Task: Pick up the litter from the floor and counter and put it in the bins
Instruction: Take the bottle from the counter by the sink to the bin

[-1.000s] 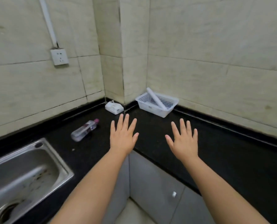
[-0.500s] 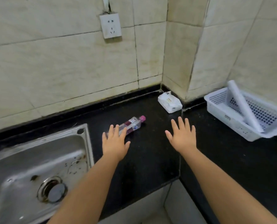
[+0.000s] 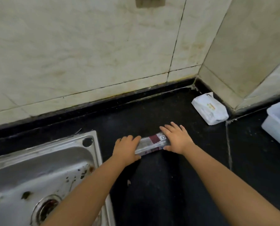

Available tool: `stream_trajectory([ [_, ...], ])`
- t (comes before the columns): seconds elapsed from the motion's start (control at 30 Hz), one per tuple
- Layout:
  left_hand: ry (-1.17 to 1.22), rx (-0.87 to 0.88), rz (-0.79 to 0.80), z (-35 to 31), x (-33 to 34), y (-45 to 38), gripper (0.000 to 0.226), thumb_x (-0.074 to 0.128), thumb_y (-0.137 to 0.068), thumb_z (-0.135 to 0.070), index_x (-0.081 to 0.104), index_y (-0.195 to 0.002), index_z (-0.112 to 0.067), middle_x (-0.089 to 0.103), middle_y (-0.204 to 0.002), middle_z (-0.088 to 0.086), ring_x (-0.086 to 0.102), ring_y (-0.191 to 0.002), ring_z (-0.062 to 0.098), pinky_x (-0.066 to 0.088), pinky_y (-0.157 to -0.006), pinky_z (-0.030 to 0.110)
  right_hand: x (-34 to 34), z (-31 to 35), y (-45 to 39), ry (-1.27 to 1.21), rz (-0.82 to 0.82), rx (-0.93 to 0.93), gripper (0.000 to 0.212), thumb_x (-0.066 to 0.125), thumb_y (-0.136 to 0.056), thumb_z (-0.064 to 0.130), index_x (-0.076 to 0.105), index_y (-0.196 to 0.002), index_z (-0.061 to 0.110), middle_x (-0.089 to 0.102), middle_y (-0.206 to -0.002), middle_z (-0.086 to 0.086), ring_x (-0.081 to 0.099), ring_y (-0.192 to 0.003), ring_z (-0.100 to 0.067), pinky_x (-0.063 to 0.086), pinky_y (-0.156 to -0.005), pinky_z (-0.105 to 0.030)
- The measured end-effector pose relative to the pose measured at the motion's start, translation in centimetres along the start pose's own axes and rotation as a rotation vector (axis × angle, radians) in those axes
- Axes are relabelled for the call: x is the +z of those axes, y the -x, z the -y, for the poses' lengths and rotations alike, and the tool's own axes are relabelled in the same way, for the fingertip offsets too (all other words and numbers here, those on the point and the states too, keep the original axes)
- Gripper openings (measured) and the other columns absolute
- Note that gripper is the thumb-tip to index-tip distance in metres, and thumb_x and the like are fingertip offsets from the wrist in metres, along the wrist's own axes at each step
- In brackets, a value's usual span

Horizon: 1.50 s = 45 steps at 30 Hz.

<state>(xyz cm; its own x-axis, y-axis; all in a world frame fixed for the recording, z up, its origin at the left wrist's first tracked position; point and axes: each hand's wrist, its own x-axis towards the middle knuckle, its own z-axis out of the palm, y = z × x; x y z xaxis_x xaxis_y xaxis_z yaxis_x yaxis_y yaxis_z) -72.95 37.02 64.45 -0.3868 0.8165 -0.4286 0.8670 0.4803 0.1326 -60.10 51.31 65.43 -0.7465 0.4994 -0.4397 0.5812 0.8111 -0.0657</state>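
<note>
Hands bracket the lying plastic bottle (image 3: 152,143) on the dark surface (image 3: 193,160), left hand (image 3: 126,149) cupping its base, right hand (image 3: 176,138) spread over its cap end, likely so it cannot roll.

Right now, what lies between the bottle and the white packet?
Only the right hand, which covers the bottle's near end; past it, bare black counter up to the packet, in the head view.

hands (image 3: 152,145) on bottle (image 3: 152,143), counter (image 3: 193,160)
</note>
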Motion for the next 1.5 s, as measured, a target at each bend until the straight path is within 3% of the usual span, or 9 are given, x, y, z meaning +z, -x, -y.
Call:
stream_trajectory([
  [0.13,-0.015,0.103,0.016,1.7,-1.2,-1.5,0.075,0.063,-0.086,-0.036,0.022,-0.148,-0.026,0.038,-0.145,0.004,0.037,-0.134,0.024,0.029,-0.113,0.037,-0.1,0.0,-0.2,-0.145,-0.002,-0.002,0.069,0.068,-0.078,0.030,0.035,-0.137,0.016,0.048,-0.133,-0.011,0.050,-0.121,-0.027,0.037,-0.105,-0.035],
  [0.3,-0.091,0.265,-0.020,-2.4,-3.1,-2.9,0.080,0.057,-0.089,-0.042,0.009,-0.151,-0.027,0.004,-0.161,0.007,0.003,-0.149,0.025,0.011,-0.121,0.043,0.8,-3.4,5.8,-0.359,-0.170,0.203,0.061,0.071,-0.072,0.031,0.045,-0.124,0.012,0.050,-0.120,-0.009,0.055,-0.107,-0.026,0.047,-0.087,-0.033],
  [0.47,-0.205,0.610,-0.134,-15.1,-3.3,-1.8,0.076,0.051,-0.093,-0.042,0.008,-0.152,-0.023,0.003,-0.161,0.007,0.001,-0.150,0.023,0.012,-0.122,0.041,3.2,-8.6,18.0,-0.490,-0.327,0.545,0.057,0.071,-0.073,0.033,0.048,-0.120,0.009,0.055,-0.120,-0.010,0.057,-0.105,-0.025,0.045,-0.082,-0.030],
  [0.6,-0.287,0.910,-0.146,-28.3,-1.2,5.4,0.074,0.049,-0.094,-0.039,0.006,-0.152,-0.022,-0.001,-0.161,0.008,-0.003,-0.150,0.025,0.007,-0.123,0.041,7.4,-10.1,32.9,-0.572,-0.434,0.934,0.055,0.068,-0.074,0.040,0.048,-0.118,0.012,0.054,-0.120,-0.005,0.057,-0.105,-0.023,0.047,-0.082,-0.032],
  [0.77,-0.471,1.311,-0.156,-42.3,6.5,22.7,0.067,0.042,-0.098,-0.040,0.008,-0.152,-0.021,0.003,-0.161,0.010,0.000,-0.149,0.029,0.007,-0.122,0.042,16.3,-5.0,55.6,-0.683,-0.562,1.487,0.051,0.065,-0.076,0.042,0.049,-0.112,0.009,0.055,-0.120,-0.010,0.057,-0.107,-0.029,0.047,-0.082,-0.033],
  [0.93,-0.602,1.716,-0.156,-49.7,17.2,46.2,0.061,0.039,-0.099,-0.038,0.014,-0.151,-0.019,0.009,-0.161,0.010,0.002,-0.149,0.028,0.009,-0.122,0.043,26.4,7.2,76.2,-0.707,-0.614,1.943,0.055,0.065,-0.078,0.045,0.049,-0.112,0.006,0.055,-0.124,-0.014,0.054,-0.114,-0.032,0.046,-0.089,-0.038],
  [1.1,-0.712,2.085,-0.103,-50.9,27.7,68.1,0.060,0.039,-0.099,-0.036,0.015,-0.151,-0.018,0.009,-0.161,0.009,0.002,-0.150,0.027,0.008,-0.121,0.044,34.7,21.1,91.6,-0.712,-0.641,2.367,0.055,0.064,-0.078,0.045,0.051,-0.114,0.006,0.057,-0.124,-0.016,0.054,-0.115,-0.032,0.047,-0.089,-0.039],
  [1.27,-0.788,2.417,-0.091,-49.9,36.9,86.0,0.060,0.040,-0.097,-0.036,0.019,-0.150,-0.018,0.012,-0.160,0.009,0.004,-0.149,0.026,0.010,-0.121,0.044,41.8,33.9,101.5,-0.793,-0.598,2.749,0.054,0.063,-0.079,0.046,0.050,-0.114,0.007,0.056,-0.123,-0.013,0.053,-0.115,-0.032,0.047,-0.090,-0.039],
  [1.5,-0.907,2.699,0.033,-49.2,50.0,106.9,0.059,0.039,-0.099,-0.036,0.017,-0.150,-0.018,0.010,-0.161,0.009,0.002,-0.150,0.025,0.007,-0.121,0.044,52.1,46.3,112.9,-0.971,-0.478,3.101,0.057,0.059,-0.082,0.049,0.047,-0.119,0.006,0.055,-0.124,-0.014,0.054,-0.115,-0.031,0.047,-0.089,-0.036],
])
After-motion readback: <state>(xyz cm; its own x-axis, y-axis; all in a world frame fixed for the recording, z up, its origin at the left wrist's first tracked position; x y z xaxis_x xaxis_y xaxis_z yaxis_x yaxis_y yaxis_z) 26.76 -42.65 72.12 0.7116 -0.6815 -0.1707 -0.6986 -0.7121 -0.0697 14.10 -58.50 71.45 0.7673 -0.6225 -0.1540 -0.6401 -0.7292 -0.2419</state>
